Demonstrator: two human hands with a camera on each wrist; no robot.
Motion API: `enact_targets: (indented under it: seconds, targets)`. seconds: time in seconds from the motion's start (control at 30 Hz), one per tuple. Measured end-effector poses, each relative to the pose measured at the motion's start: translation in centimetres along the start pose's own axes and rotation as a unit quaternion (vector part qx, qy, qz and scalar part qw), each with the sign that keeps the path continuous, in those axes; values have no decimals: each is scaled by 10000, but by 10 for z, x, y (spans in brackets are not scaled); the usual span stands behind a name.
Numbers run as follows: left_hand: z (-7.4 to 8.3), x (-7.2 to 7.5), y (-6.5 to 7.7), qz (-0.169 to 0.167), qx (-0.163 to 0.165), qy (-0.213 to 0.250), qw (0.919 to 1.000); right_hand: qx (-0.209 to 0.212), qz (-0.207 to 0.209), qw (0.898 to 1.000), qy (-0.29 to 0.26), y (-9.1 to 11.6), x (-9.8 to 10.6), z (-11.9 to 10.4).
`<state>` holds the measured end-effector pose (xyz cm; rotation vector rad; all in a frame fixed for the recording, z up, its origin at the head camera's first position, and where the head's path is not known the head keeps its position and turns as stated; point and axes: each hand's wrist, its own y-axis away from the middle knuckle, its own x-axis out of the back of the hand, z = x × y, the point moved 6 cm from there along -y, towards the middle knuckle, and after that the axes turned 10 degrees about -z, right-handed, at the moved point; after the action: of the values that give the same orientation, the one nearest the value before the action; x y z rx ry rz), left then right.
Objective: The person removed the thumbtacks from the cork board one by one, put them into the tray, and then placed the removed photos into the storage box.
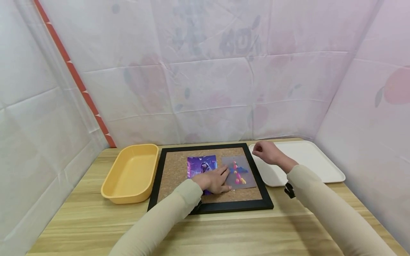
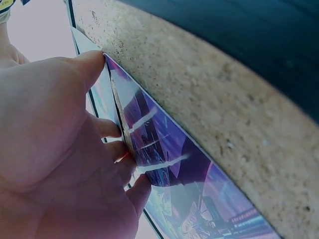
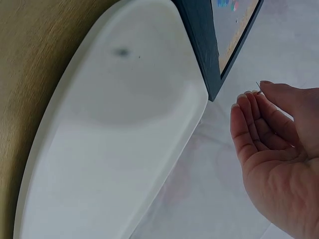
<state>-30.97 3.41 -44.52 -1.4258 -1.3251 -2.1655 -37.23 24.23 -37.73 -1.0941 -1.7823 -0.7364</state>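
A cork board (image 1: 174, 177) in a black frame lies on the table. On it are a purple picture card (image 1: 192, 163) with a hooded figure and, to its right, a greyish card (image 1: 229, 161) with a blue, pink and yellow design. My left hand (image 1: 214, 180) rests across the space between the cards, fingers extended, its fingertips on the greyish card's left edge. Over the white tray's near-left corner, my right hand (image 1: 268, 152) is raised, thumb and fingers pinching a pin (image 3: 258, 87). Only the pin's thin metal point shows; its head is hidden.
To the board's left stands a yellow basin (image 1: 131, 174). A shallow white tray (image 1: 307, 156) lies against the board's right side. The wooden table (image 1: 224, 234) extends in front, and printed fabric walls (image 1: 208, 89) enclose the back and sides.
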Motion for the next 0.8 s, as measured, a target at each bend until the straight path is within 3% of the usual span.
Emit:
enact_targets:
  seconds: [0.13, 0.43, 0.8]
  targets:
    - [-1, -2, 0, -46, 6, -6, 10000, -48, 7, 10000, 5, 1, 1, 5]
    - [6, 5, 15, 79, -43, 15, 10000, -157, -30, 9999, 37, 8, 2, 19]
    - [6, 4, 15, 105, -35, 10, 9999, -466, -108, 9988, 55, 15, -1, 42]
